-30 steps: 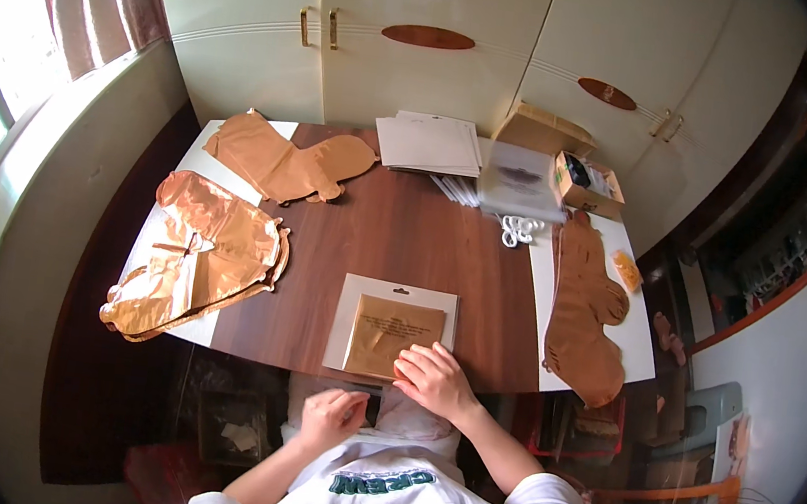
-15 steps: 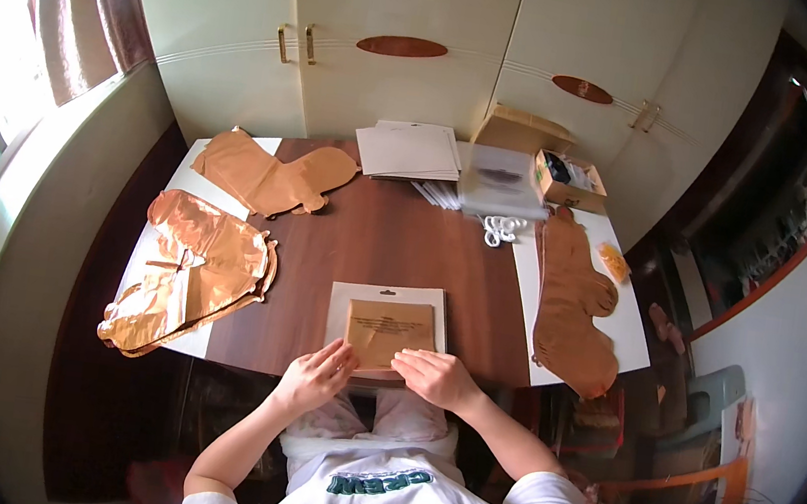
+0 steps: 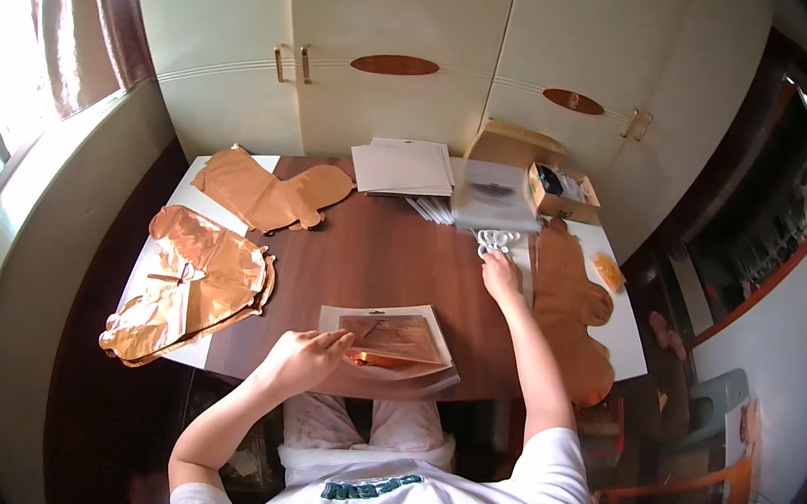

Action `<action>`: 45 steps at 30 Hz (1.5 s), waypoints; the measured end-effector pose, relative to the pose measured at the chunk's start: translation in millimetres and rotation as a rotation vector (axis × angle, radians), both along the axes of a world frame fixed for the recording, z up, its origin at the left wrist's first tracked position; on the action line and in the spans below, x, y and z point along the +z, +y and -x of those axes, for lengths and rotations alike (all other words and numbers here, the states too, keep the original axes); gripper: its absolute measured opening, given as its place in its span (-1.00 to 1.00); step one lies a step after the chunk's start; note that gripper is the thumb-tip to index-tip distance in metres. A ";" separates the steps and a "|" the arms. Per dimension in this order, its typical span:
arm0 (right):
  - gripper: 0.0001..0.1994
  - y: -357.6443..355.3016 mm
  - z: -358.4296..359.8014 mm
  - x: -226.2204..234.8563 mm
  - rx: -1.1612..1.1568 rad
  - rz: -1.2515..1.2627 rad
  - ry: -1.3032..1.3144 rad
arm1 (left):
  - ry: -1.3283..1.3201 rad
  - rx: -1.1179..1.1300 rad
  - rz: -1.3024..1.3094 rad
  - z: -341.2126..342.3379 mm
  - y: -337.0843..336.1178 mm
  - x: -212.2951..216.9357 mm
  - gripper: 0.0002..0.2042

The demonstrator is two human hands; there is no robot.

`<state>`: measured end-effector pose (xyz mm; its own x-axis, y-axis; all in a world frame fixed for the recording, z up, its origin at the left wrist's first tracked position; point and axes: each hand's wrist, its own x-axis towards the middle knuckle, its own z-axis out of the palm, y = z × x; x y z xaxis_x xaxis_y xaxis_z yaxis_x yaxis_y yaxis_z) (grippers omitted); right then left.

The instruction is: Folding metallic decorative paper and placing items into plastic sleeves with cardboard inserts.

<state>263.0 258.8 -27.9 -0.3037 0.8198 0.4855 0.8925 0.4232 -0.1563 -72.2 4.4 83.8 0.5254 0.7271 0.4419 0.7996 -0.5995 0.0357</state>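
A folded copper-brown foil balloon [image 3: 398,337] lies on a white card with a hang hole [image 3: 340,318] near the table's front edge. Closed on the left edge of that folded foil is my left hand [image 3: 305,356], and a shiny orange patch shows beside its fingertips. My right arm is stretched out toward the back right. There my right hand [image 3: 501,276] has its fingers pinched together at a small pile of white ribbon coils [image 3: 498,237]; the fingertips hide part of the pile.
Flat copper-brown foil balloons lie at the left back [image 3: 270,190], left front [image 3: 204,278] and right [image 3: 567,312]. A stack of white cards [image 3: 402,166], white sticks [image 3: 429,210], clear plastic bags [image 3: 493,198], an open box [image 3: 563,196] and a yellow packet [image 3: 609,271] are along the back and right.
My right hand has left the folded foil balloon and moved far right to the white ribbon coils. My left hand stays at the foil, which now lies slightly tilted on its card.
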 end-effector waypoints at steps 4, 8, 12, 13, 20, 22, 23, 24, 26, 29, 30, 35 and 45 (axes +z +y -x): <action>-0.94 4.9 5.9 -1.5 -0.074 -0.001 -0.082 | -0.045 0.042 0.088 -1.5 0.2 21.5 -0.73; -0.96 -39.2 21.6 36.0 0.020 0.105 -0.002 | -0.111 0.100 0.151 3.6 2.8 22.4 -0.79; -0.91 -130.0 48.7 127.2 0.481 0.255 0.596 | -0.126 0.115 0.147 5.3 1.1 26.2 -0.79; -0.92 -154.2 54.0 146.6 0.611 0.178 0.550 | -0.140 0.118 0.148 5.5 0.6 24.7 -0.78; -0.90 -217.2 89.3 146.7 0.860 0.115 0.196 | -0.062 0.121 0.157 2.3 -0.6 19.7 -0.75; -0.90 -216.8 98.2 135.1 0.711 -0.037 0.048 | -0.071 0.142 0.207 2.4 -1.0 13.6 -0.71; -0.91 -217.0 101.8 131.1 0.642 -0.114 -0.003 | -0.072 0.147 0.205 2.8 -2.2 12.3 -0.71; -0.91 -218.5 104.0 128.1 0.644 -0.113 -0.004 | -0.080 0.132 0.185 2.7 -3.5 10.9 -0.70; -0.89 -221.5 107.1 122.6 0.492 -0.213 -0.161 | -0.089 0.117 0.166 1.9 -4.8 11.3 -0.70; -0.86 -226.6 108.3 115.6 0.477 -0.185 -0.128 | -0.070 0.128 0.174 -0.8 -7.6 14.0 -0.69; -0.86 -229.0 108.1 114.4 0.479 -0.184 -0.129 | -0.067 0.127 0.152 -0.2 -8.2 11.4 -0.69; -0.85 -235.5 104.5 117.8 0.665 -0.073 0.040 | -0.076 0.120 0.092 -0.3 -12.9 5.9 -0.69; -0.48 -245.1 104.3 85.4 0.566 0.194 -0.074 | 0.023 0.121 0.102 -9.7 -24.0 -0.1 -0.67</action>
